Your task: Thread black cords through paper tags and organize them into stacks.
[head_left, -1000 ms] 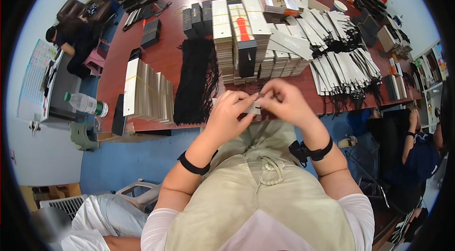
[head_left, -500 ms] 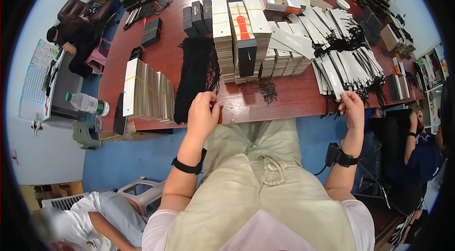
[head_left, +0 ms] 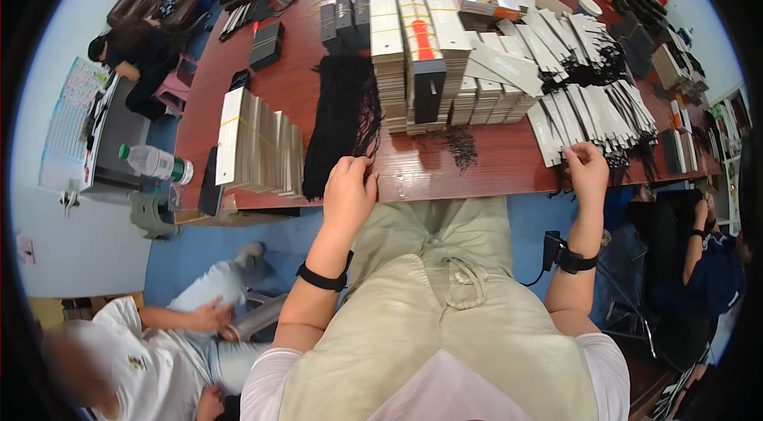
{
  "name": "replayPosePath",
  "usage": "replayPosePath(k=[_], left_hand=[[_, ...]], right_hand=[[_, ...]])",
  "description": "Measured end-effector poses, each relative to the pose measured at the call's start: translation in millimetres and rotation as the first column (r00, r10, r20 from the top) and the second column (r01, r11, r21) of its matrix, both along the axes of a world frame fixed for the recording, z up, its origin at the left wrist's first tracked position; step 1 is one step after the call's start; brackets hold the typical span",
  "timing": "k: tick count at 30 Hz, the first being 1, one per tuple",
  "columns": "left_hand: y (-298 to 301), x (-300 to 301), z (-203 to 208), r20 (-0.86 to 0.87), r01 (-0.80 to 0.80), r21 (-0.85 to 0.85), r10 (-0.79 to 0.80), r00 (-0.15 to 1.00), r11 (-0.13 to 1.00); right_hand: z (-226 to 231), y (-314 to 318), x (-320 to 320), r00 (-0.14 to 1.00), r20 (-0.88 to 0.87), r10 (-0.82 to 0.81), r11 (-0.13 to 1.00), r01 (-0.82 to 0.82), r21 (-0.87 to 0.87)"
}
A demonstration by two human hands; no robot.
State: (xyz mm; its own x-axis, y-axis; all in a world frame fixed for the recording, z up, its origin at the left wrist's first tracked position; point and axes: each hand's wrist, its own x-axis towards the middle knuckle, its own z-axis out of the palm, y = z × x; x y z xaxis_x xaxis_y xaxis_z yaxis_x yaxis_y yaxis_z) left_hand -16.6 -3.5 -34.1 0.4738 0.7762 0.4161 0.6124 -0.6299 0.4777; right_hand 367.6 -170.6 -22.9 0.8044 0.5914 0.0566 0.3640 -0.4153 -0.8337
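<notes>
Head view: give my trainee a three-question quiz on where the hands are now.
1. True or false: the left hand rests at the bundle of black strings.
2. What does the right hand reach? A) the water bottle B) the fanned white tags C) the red box
3. Fill in: the stacked tag piles stand on a reddish-brown ____.

Key: 1 true; 2 B; 3 table.

The reddish-brown table (head_left: 493, 163) carries stacked tag bundles (head_left: 421, 56) at its centre. Left of the bundles lies a black cord pile (head_left: 342, 123); further left, a card row (head_left: 258, 143). Right of the bundles, strung white tags (head_left: 592, 115) fan out.
</notes>
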Motion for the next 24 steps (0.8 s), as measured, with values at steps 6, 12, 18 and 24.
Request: replayPosePath(k=[6,12,18,24], left_hand=[[5.3,-4.6,-0.3,-0.090,-0.034,-0.030,0.031,0.995,0.999],[12.4,-7.3,26.8,0.303,0.016,-0.544,0.179,0.936,0.839],[6.5,-16.8,14.5,-0.121,0.032,-0.201,-0.058,0.991,0.979],[-2.0,-4.4,25.4,0.126,0.091,-0.028,-0.087,0.988,0.995]], right_hand=[[30.9,5.5,-23.9,0.713,0.697,0.077,0.991,0.022,-0.132],[35.6,47.8,-97.0,0.845,0.138,0.517,0.846,-0.529,0.067],[16.9,81.2,-156.4,0.554,0.199,0.808,0.572,-0.820,-0.037],[12.5,103.4,-192.7,0.517,0.142,0.844,0.491,-0.851,0.185]])
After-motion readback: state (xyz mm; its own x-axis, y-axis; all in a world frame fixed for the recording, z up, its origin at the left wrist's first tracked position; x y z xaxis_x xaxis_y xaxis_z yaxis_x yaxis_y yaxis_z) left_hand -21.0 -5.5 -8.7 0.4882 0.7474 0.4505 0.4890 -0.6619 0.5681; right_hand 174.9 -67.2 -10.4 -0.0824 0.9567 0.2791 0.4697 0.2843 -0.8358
